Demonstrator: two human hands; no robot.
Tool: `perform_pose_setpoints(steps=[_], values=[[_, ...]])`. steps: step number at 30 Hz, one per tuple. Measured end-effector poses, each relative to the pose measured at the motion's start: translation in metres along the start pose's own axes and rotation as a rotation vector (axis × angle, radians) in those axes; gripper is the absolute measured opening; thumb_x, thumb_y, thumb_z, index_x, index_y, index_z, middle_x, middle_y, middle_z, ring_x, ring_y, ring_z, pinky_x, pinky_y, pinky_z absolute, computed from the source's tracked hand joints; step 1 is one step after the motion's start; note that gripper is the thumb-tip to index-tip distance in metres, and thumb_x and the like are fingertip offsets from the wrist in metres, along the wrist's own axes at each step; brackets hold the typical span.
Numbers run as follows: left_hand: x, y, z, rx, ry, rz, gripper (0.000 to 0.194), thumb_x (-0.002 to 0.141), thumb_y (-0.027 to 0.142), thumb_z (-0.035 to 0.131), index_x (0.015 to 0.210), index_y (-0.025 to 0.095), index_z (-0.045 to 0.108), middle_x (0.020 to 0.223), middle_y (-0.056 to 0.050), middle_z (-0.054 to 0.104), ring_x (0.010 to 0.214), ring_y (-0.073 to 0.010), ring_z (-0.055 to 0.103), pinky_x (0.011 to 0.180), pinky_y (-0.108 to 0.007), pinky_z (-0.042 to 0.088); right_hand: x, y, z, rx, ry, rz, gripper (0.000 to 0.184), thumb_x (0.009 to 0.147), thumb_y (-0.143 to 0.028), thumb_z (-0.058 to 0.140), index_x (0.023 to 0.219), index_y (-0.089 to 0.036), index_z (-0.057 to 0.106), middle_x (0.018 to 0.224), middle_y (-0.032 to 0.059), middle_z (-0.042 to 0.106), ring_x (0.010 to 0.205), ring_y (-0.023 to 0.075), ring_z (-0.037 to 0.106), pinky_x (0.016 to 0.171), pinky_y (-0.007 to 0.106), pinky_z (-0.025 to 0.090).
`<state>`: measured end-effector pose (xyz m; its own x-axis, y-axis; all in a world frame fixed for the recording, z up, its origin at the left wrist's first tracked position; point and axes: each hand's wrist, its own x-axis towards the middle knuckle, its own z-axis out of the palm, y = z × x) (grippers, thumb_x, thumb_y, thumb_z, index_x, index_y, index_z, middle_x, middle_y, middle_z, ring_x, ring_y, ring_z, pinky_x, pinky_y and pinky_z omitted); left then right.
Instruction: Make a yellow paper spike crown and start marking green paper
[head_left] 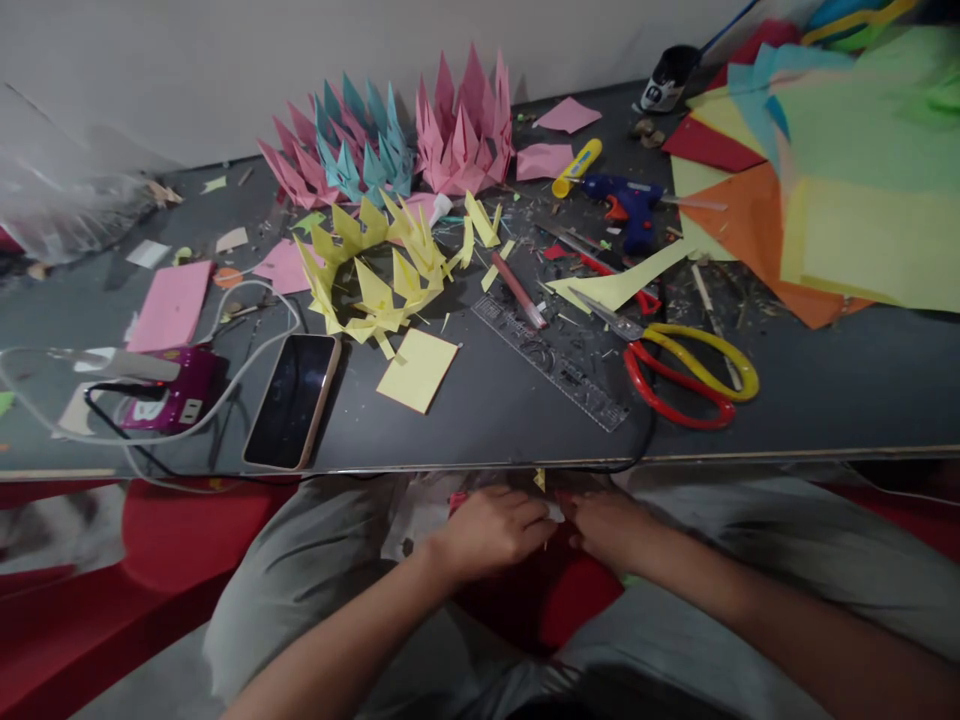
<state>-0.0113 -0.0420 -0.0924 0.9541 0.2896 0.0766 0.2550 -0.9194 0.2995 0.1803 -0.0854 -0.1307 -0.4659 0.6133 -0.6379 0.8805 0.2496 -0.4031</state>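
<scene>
Below the table's front edge, over my lap, my left hand (495, 525) is closed with its fingers curled inward. Facing it, my right hand (607, 525) has bent fingers pressed together. A small whitish piece shows between the fingertips, too blurred to name. Just above them is a bit of yellow paper (540, 480). On the table, nearest the hands, lie a clear ruler (551, 365), a yellow square of paper (418, 370) and scissors (667, 365) with red and yellow handles. Behind these sits a yellow paper crown (375, 288).
Pink (465, 160) and blue (365, 168) paper crowns stand along the wall. A blue glue gun (637, 205) lies near stacked coloured paper (870, 240) at right. At left are a phone (292, 400) and a purple power adapter (176, 390) with cables. Paper scraps litter the table.
</scene>
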Motion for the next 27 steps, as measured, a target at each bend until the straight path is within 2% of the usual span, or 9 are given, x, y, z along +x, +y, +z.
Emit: perform_pose_setpoints(steps=[2, 4, 10, 12, 15, 18, 21, 23, 27], values=[[0.0, -0.005, 0.016, -0.014, -0.242, -0.151, 0.01, 0.083, 0.015, 0.052, 0.084, 0.016, 0.062, 0.083, -0.006, 0.068, 0.073, -0.0172, 0.064, 0.062, -0.027, 0.048, -0.001, -0.002, -0.003, -0.025, -0.023, 0.013, 0.032, 0.075, -0.018, 0.057, 0.106, -0.009, 0.062, 0.103, 0.0205, 0.065, 0.099, 0.0324, 0.06, 0.081, 0.041, 0.047], [-0.001, -0.011, 0.027, 0.007, -0.326, -0.27, 0.011, 0.079, 0.008, 0.055, 0.085, 0.013, 0.062, 0.085, -0.01, 0.068, 0.078, -0.0208, 0.065, 0.065, -0.029, 0.048, -0.003, -0.005, -0.009, -0.05, -0.044, 0.019, 0.032, 0.076, -0.018, 0.057, 0.106, -0.01, 0.062, 0.107, 0.0204, 0.064, 0.1, 0.0323, 0.06, 0.082, 0.041, 0.046], [0.002, -0.01, 0.018, 0.014, -0.298, -0.243, 0.017, 0.079, 0.007, 0.052, 0.091, 0.013, 0.062, 0.085, -0.009, 0.068, 0.075, -0.0193, 0.064, 0.062, -0.028, 0.048, -0.007, -0.016, -0.022, -0.084, -0.054, 0.019, 0.031, 0.077, -0.017, 0.056, 0.106, -0.009, 0.063, 0.106, 0.0197, 0.064, 0.1, 0.0321, 0.06, 0.083, 0.04, 0.046], [0.006, -0.003, 0.001, -0.017, -0.211, -0.094, 0.014, 0.085, 0.015, 0.048, 0.087, 0.016, 0.061, 0.079, -0.004, 0.068, 0.071, -0.0154, 0.063, 0.06, -0.025, 0.046, -0.01, -0.02, -0.027, -0.089, -0.044, 0.014, 0.026, 0.078, -0.017, 0.054, 0.1, -0.01, 0.065, 0.102, 0.0184, 0.066, 0.097, 0.0308, 0.061, 0.082, 0.039, 0.046], [0.006, -0.004, -0.032, -0.02, 0.217, 0.105, 0.018, 0.089, 0.019, 0.042, 0.094, 0.016, 0.059, 0.082, -0.004, 0.068, 0.074, -0.0125, 0.062, 0.064, -0.024, 0.046, -0.018, -0.028, -0.043, -0.06, 0.015, -0.054, 0.024, 0.081, -0.017, 0.051, 0.101, -0.014, 0.064, 0.1, 0.0139, 0.067, 0.096, 0.027, 0.062, 0.084, 0.037, 0.045], [-0.002, -0.026, -0.062, 0.125, 0.511, -0.317, 0.014, 0.086, 0.019, 0.047, 0.094, 0.018, 0.058, 0.09, -0.005, 0.068, 0.086, -0.0156, 0.061, 0.079, -0.029, 0.047, -0.029, -0.039, -0.063, 0.009, 0.076, -0.185, 0.029, 0.079, -0.022, 0.058, 0.107, -0.016, 0.061, 0.102, 0.0117, 0.066, 0.095, 0.0271, 0.061, 0.082, 0.038, 0.046], [-0.012, -0.054, -0.081, 0.261, 0.442, -0.849, 0.036, 0.08, 0.037, 0.057, 0.107, 0.013, 0.055, 0.119, -0.016, 0.057, 0.111, -0.0288, 0.051, 0.092, -0.044, 0.042, -0.035, -0.049, -0.078, 0.029, 0.119, -0.277, 0.03, 0.081, -0.026, 0.056, 0.109, -0.017, 0.06, 0.102, 0.0107, 0.066, 0.092, 0.0273, 0.062, 0.078, 0.039, 0.047], [-0.017, -0.065, -0.087, 0.241, 0.41, -0.952, 0.041, 0.079, 0.038, 0.058, 0.109, 0.011, 0.055, 0.119, -0.017, 0.056, 0.111, -0.0293, 0.052, 0.093, -0.044, 0.042, -0.036, -0.053, -0.087, 0.045, 0.158, -0.331, 0.028, 0.082, -0.028, 0.055, 0.108, -0.018, 0.06, 0.1, 0.0096, 0.067, 0.091, 0.0262, 0.063, 0.078, 0.038, 0.047], [-0.019, -0.062, -0.087, 0.2, 0.445, -0.922, 0.017, 0.082, 0.023, 0.052, 0.095, 0.016, 0.062, 0.106, -0.008, 0.066, 0.099, -0.0224, 0.06, 0.088, -0.035, 0.047, -0.034, -0.056, -0.105, 0.181, 0.28, -0.351, 0.023, 0.085, -0.029, 0.05, 0.102, -0.02, 0.062, 0.096, 0.0065, 0.068, 0.089, 0.0219, 0.063, 0.077, 0.033, 0.046]])
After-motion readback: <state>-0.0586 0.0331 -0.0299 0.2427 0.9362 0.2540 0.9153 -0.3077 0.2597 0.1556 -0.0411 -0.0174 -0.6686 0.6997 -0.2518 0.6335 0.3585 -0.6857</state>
